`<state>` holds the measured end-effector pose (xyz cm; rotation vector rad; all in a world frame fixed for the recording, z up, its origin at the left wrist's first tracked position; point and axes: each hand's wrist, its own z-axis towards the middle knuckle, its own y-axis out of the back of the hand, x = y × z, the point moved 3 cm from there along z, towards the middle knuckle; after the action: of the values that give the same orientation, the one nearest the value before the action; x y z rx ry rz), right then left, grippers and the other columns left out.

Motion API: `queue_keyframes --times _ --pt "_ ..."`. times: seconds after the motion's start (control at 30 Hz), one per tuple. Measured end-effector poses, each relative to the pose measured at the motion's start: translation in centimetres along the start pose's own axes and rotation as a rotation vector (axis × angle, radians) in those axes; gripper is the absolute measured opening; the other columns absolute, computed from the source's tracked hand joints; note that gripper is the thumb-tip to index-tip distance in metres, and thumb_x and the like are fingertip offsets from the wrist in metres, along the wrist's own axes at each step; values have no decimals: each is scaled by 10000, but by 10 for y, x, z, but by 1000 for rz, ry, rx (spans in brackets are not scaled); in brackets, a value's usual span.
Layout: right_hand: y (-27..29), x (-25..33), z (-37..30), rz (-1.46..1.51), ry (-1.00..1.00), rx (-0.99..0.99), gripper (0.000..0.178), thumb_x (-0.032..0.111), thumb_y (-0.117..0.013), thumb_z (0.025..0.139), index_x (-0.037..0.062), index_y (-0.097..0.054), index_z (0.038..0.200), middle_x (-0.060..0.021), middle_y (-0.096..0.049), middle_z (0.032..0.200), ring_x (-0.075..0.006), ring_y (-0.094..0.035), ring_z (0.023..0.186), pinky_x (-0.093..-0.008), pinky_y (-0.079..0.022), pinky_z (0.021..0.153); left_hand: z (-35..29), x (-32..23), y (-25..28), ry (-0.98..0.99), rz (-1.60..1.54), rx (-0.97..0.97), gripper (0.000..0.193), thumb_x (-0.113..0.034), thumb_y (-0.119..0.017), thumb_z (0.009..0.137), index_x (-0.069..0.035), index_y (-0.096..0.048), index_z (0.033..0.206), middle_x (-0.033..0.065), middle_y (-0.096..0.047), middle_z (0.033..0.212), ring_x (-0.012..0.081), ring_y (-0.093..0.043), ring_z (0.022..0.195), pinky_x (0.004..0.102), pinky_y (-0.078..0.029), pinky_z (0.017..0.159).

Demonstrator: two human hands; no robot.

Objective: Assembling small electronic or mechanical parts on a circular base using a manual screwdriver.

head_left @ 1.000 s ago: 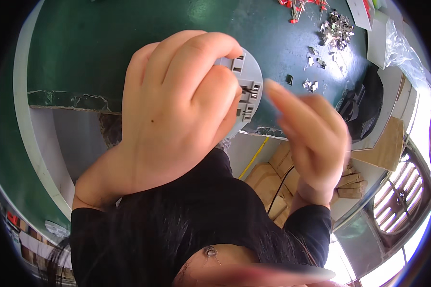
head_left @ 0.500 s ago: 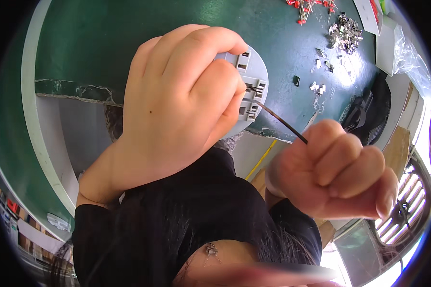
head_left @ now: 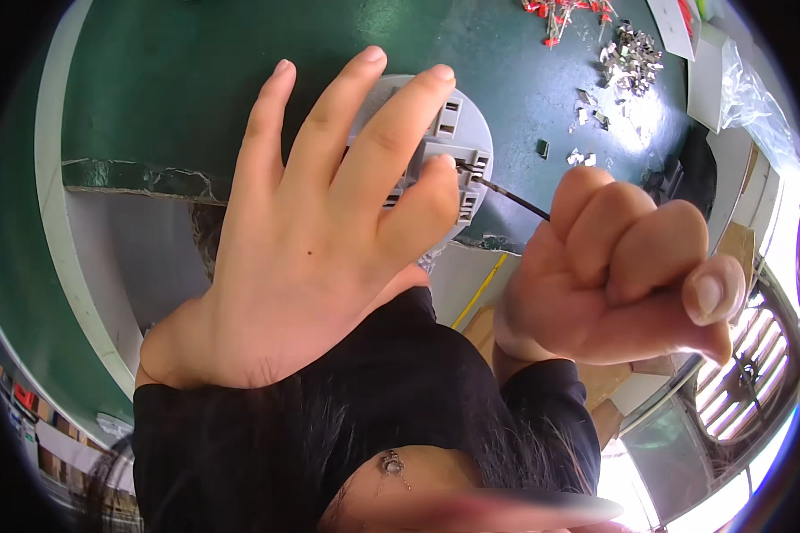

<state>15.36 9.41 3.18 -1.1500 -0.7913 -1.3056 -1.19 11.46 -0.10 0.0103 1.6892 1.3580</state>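
A round grey plastic part with slotted blocks and small metal pieces lies at the near edge of the green table, partly hidden under my left hand. That hand has its fingers spread, the bent index fingertip resting on the part beside a slot and the thumb low near the table edge. My right hand is closed in a fist around a thin dark-shafted screwdriver; its handle is hidden in the fist. The screwdriver's tip reaches the slotted block on the right side of the part.
Small metal clips form a pile at the far right of the green table, with several loose ones nearer. Red-ended wire pieces lie beyond. A black mesh item, clear plastic bag and fan are at the right.
My left hand's curled fingers have opened and spread over the grey part. My right fist has shifted slightly up and left, with the screwdriver lying flatter and its tip higher on the part.
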Motion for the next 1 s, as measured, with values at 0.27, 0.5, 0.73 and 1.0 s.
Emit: queue_keyframes --times 0.27,0.5,0.73,1.0 --pt "-6 2 8 -5 61 -3 443 547 -474 1014 166 -688 1082 51 -343 641 -86 -219 475 -280 -191 473 -5 -4 -3 0 55 0 880 -230 -934 450 -177 -495 1211 141 -465 1491 397 -465 1351 610 -340 1103" --pt "-5 7 -2 62 22 -184 417 506 -469 1037 124 -620 967 50 -321 627 -76 -232 489 -271 -189 486 -10 1 1 -30 29 -18 874 -215 -930 473 -182 -493 1229 142 -471 1484 394 -468 1343 602 -338 1106" --pt "-28 29 2 339 321 -147 366 399 -500 1046 66 -611 941 39 -338 654 -69 -252 511 -277 -202 515 -48 15 36 68 91 -206 843 -276 -937 526 -125 -511 1238 170 -494 1450 388 -506 1305 548 -390 1084" --pt "-2 -12 -33 89 77 -9 376 351 -476 1049 29 -562 874 -7 -368 679 -99 -286 543 -282 -222 529 -232 134 131 908 656 -728 949 -538 -861 671 -36 -479 1381 233 -487 1438 388 -480 1326 470 -371 1123"
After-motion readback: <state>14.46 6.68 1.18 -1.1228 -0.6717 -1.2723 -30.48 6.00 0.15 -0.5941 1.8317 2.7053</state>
